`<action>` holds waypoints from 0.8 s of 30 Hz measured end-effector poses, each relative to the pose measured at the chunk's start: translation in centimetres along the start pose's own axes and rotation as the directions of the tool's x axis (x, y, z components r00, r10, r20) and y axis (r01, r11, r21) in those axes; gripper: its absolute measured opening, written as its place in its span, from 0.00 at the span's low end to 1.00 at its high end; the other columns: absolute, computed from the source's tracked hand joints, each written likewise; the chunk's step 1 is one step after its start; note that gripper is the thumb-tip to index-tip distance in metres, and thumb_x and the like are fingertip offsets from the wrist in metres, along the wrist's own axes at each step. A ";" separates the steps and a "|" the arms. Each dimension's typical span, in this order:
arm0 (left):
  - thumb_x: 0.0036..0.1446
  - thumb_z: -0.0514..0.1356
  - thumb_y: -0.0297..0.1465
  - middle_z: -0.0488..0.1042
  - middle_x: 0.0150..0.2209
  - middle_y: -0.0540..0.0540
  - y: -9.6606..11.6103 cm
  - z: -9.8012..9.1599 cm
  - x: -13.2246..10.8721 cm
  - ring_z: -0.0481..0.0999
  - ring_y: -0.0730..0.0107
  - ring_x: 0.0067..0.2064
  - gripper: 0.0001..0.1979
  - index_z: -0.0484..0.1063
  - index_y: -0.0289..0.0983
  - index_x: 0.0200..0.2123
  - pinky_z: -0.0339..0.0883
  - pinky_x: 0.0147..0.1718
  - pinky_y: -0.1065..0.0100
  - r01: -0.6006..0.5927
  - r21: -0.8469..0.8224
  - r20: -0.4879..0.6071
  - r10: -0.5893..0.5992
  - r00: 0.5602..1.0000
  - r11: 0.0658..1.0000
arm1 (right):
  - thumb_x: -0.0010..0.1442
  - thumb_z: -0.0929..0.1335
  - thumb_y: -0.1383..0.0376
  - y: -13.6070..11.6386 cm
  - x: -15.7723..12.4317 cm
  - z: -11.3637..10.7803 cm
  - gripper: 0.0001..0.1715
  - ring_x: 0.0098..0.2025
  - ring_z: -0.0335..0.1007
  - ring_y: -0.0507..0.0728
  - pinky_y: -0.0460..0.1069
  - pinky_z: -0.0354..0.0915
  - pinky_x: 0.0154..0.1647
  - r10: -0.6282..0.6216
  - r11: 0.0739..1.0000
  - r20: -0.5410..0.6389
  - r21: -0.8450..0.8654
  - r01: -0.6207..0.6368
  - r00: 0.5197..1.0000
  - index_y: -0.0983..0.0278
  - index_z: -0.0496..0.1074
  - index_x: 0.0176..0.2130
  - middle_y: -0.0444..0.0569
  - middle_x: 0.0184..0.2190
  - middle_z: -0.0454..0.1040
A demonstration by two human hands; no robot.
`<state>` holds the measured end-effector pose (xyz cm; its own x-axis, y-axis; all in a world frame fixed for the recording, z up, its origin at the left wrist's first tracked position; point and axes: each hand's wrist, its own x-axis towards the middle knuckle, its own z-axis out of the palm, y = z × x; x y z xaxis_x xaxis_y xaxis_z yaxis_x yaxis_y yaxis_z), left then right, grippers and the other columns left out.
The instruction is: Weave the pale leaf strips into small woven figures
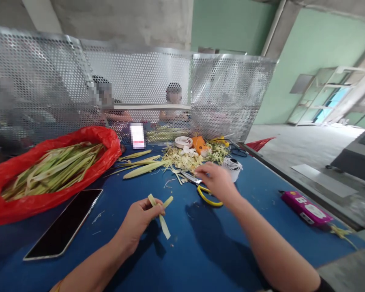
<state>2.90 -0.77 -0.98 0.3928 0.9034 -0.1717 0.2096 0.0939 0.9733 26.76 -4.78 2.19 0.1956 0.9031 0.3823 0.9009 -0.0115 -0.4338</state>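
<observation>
Left grip pinches crossed leaf strips, ends jutting beyond fingertips; best press firmly near crossing, lest strips slip. Right grip half-curled near scissors, cannot tell whether pinching anything; mind blades beside fingertips.

Left hand pinching, right hand with fingers bent.
The left forearm reaches toward two o'clock, its hand lying at seven o'clock from the view's centre, thumb extended against curled fingers. The right forearm slants toward ten o'clock, its hand at four o'clock, knuckles up, fingertips toward nine; whether thumb and fingers meet is hard to tell.
</observation>
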 end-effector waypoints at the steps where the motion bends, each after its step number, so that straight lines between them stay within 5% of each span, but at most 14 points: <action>1: 0.44 0.64 0.35 0.73 0.24 0.49 0.0 0.0 0.0 0.70 0.69 0.29 0.07 0.75 0.36 0.25 0.61 0.33 0.70 0.030 -0.032 0.002 -0.030 1.000 0.999 | 0.62 0.65 0.65 1.4 0.8 -1.3 0.12 0.40 0.71 0.55 0.48 0.61 0.40 -0.001 0.968 -0.014 -0.251 -0.002 1.000 0.59 0.78 0.41 0.48 0.42 0.76; 5: 0.42 0.64 0.34 0.73 0.24 0.49 0.2 0.0 -0.1 0.69 0.69 0.29 0.07 0.74 0.37 0.23 0.61 0.33 0.70 0.070 -0.095 0.049 -0.065 0.997 0.993 | 0.54 0.69 0.70 6.1 3.7 -4.5 0.11 0.45 0.68 0.60 0.50 0.58 0.43 -0.006 0.899 0.052 -0.438 0.028 0.999 0.61 0.80 0.37 0.52 0.41 0.75; 10: 0.41 0.64 0.36 0.73 0.23 0.49 0.5 0.1 -0.3 0.70 0.68 0.29 0.09 0.74 0.37 0.23 0.61 0.34 0.69 0.069 -0.071 0.062 -0.065 0.996 0.995 | 0.48 0.71 0.73 8.2 5.1 -3.6 0.07 0.45 0.66 0.62 0.51 0.55 0.42 0.002 0.856 0.103 -0.514 0.052 0.995 0.64 0.80 0.28 0.54 0.37 0.75; 16: 0.39 0.65 0.36 0.73 0.23 0.49 0.3 -0.1 0.0 0.70 0.68 0.29 0.09 0.74 0.36 0.24 0.60 0.33 0.70 0.101 -0.063 0.064 -0.097 0.993 0.993 | 0.56 0.66 0.68 9.1 5.9 -3.6 0.11 0.40 0.67 0.60 0.51 0.55 0.38 0.133 0.872 -0.154 -0.452 -0.190 0.979 0.66 0.78 0.29 0.57 0.36 0.76; 20: 0.42 0.65 0.37 0.74 0.24 0.49 0.3 -0.3 -0.1 0.70 0.68 0.29 0.10 0.74 0.36 0.25 0.60 0.33 0.69 0.102 -0.080 0.085 -0.095 0.992 0.992 | 0.60 0.62 0.61 11.8 5.0 -6.7 0.17 0.35 0.68 0.59 0.50 0.56 0.32 0.327 0.848 -0.417 -0.267 -0.458 0.848 0.65 0.78 0.36 0.57 0.35 0.77; 24: 0.41 0.66 0.38 0.76 0.25 0.48 0.2 -0.5 0.1 0.73 0.66 0.31 0.12 0.74 0.36 0.27 0.62 0.34 0.68 0.159 -0.144 0.098 -0.146 0.984 0.977 | 0.57 0.62 0.55 14.7 0.6 -9.1 0.21 0.29 0.69 0.59 0.50 0.57 0.27 0.461 0.815 -0.547 -0.049 -0.577 0.699 0.67 0.77 0.32 0.55 0.26 0.77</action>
<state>2.55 -0.51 -0.75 0.4439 0.8345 -0.3263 0.1387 0.2957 0.9452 43.61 -8.37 3.49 0.7641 0.3910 0.5131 0.6408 -0.5515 -0.5340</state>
